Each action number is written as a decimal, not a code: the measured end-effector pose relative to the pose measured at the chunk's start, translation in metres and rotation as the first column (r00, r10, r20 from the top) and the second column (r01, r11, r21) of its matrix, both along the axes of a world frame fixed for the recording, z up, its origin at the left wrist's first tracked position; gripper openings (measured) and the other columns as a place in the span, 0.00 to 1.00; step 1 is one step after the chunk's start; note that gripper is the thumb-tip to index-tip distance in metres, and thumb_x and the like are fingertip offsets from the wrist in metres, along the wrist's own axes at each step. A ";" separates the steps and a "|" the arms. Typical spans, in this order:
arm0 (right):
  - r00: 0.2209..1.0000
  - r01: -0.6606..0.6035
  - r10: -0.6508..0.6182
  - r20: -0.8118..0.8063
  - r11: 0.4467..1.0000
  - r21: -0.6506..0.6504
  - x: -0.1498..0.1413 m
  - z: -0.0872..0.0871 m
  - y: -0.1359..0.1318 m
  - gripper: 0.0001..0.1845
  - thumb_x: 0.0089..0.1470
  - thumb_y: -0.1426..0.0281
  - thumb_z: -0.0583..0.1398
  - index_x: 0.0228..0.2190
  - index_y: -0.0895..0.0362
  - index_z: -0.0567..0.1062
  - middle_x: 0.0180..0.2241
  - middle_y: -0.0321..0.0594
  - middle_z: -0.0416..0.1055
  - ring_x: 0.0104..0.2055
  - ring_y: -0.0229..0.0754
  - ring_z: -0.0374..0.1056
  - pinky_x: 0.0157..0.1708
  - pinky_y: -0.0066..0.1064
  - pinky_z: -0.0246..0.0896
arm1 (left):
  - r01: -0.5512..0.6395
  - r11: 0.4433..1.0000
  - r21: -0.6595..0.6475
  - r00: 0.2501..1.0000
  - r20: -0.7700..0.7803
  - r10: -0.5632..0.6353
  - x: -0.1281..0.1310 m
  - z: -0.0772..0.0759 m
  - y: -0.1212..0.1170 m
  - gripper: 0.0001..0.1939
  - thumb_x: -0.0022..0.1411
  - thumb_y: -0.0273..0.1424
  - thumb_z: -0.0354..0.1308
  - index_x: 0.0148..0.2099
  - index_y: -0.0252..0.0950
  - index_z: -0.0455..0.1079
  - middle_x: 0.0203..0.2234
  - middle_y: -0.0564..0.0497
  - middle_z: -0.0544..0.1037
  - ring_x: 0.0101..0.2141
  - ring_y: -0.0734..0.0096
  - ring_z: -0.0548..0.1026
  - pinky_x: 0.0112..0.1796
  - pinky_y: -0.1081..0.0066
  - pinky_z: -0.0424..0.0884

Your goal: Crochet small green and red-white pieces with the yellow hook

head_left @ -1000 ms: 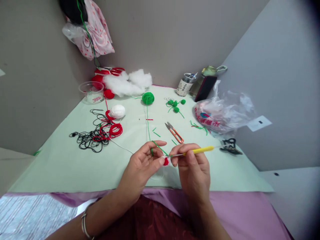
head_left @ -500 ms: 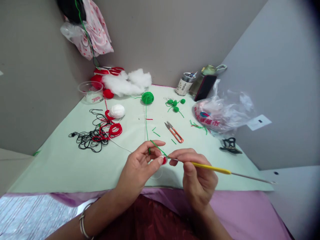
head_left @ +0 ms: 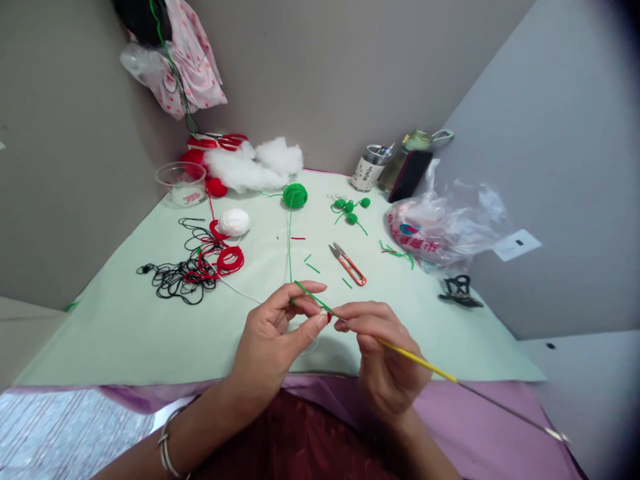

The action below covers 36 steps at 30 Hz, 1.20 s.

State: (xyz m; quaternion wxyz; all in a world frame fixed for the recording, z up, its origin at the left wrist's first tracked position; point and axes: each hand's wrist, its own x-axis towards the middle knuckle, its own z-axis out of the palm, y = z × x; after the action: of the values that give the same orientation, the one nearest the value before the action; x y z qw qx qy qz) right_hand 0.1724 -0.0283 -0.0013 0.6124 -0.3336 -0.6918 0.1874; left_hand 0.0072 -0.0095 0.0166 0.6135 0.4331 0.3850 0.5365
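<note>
Between thumb and fingers, my left hand [head_left: 277, 330] pinches a small red and white crocheted piece [head_left: 327, 316], mostly covered by the fingertips. Green yarn [head_left: 313, 295] runs over the left index finger to that piece and back up to a green yarn ball [head_left: 295, 196]. My right hand [head_left: 393, 350] is closed around a crochet hook with a yellow grip [head_left: 417, 359]. The hook's tip meets the piece at the left fingertips, and its long metal rear end slants down to the right. A thin white strand hangs below the left hand.
Orange thread snips [head_left: 349, 265] lie beyond the hands, among green yarn scraps. Tangled black cord [head_left: 185, 280], red yarn [head_left: 231, 260] and a white yarn ball [head_left: 233, 222] are on the left. White stuffing [head_left: 255, 165] sits behind. A plastic bag [head_left: 440, 220] and black hair clip [head_left: 460, 292] are on the right.
The hook's rear end has swung from slightly raised to pointing down right, and my right hand has turned with it. The crocheted piece has tilted and shows less red.
</note>
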 end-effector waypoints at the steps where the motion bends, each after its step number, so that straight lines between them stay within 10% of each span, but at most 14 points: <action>1: 1.000 -0.002 0.002 -0.018 1.000 -0.010 0.000 0.000 0.000 0.14 0.68 0.79 0.58 0.46 0.52 0.80 0.41 0.38 0.82 0.43 0.41 0.77 0.41 0.34 0.74 | 0.000 1.000 0.001 1.000 0.000 0.000 0.000 0.000 0.000 0.13 0.60 0.28 0.72 0.48 0.39 0.79 0.28 0.57 0.78 0.35 0.74 0.78 0.44 0.74 0.74; 29: 0.987 0.106 -0.116 -0.109 0.990 -0.094 -0.017 -0.008 0.007 0.13 0.66 0.75 0.62 0.45 0.45 0.84 0.41 0.41 0.81 0.45 0.46 0.77 0.41 0.41 0.74 | 0.075 0.993 -0.090 0.979 0.195 -0.056 0.005 -0.002 -0.001 0.15 0.58 0.29 0.75 0.47 0.38 0.79 0.29 0.56 0.79 0.34 0.75 0.77 0.41 0.75 0.74; 36: 0.937 -0.072 -0.030 -0.349 0.959 -0.276 -0.016 -0.007 0.015 0.08 0.64 0.71 0.66 0.39 0.46 0.86 0.35 0.38 0.78 0.39 0.42 0.74 0.38 0.34 0.71 | 0.107 0.991 -0.085 0.985 0.146 -0.093 -0.001 0.002 0.005 0.16 0.58 0.32 0.74 0.48 0.38 0.79 0.31 0.54 0.77 0.35 0.72 0.76 0.40 0.73 0.74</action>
State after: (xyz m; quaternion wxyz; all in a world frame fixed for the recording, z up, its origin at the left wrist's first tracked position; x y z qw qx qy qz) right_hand 0.1567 -0.0137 -0.0078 0.6691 -0.3717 -0.5415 0.3476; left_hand 0.0062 -0.0049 0.0187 0.6847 0.3840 0.3427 0.5160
